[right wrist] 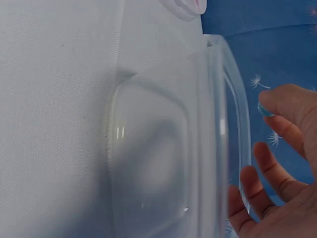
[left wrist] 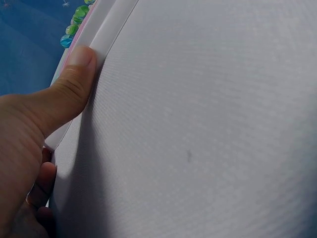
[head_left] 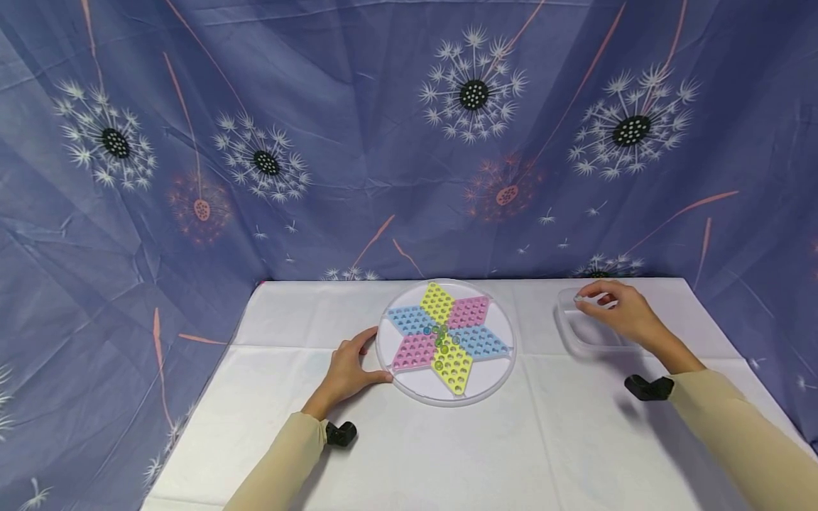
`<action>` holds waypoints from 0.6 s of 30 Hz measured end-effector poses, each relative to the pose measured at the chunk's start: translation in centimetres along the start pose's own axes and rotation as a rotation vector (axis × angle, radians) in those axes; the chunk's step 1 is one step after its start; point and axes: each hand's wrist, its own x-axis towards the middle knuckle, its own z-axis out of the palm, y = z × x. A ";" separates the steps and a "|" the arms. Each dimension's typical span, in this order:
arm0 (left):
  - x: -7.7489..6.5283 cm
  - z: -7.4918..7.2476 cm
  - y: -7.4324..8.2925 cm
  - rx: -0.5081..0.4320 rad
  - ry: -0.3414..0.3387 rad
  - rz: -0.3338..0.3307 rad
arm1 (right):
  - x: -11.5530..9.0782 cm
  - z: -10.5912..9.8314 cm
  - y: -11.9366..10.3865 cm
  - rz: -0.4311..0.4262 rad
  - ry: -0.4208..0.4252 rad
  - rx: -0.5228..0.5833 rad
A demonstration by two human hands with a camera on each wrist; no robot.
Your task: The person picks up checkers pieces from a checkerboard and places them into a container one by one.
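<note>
Dandelion-print drape (head_left: 358, 142) beyond the left hand (head_left: 346, 372) and right hand (head_left: 623, 312); white-covered bench (head_left: 447, 454) beneath them.
Round game board (head_left: 415, 382) bearing a yellow, pink and blue star lies immediately right of the left hand, which grasps its rim, thumb against the edge. Clear plastic container (head_left: 601, 348) sits below the right hand's fingers. Several marbles (head_left: 444, 349), mostly green, rest around the middle of the board, to the right of the left hand. A single bluish marble (right wrist: 265, 110) is pinched between the right hand's thumb and forefinger, above the container.
</note>
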 end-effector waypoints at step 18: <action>-0.1 -0.1 0.2 -0.005 -0.005 -0.005 | 1.0 1.8 1.7 0.149 -0.159 0.033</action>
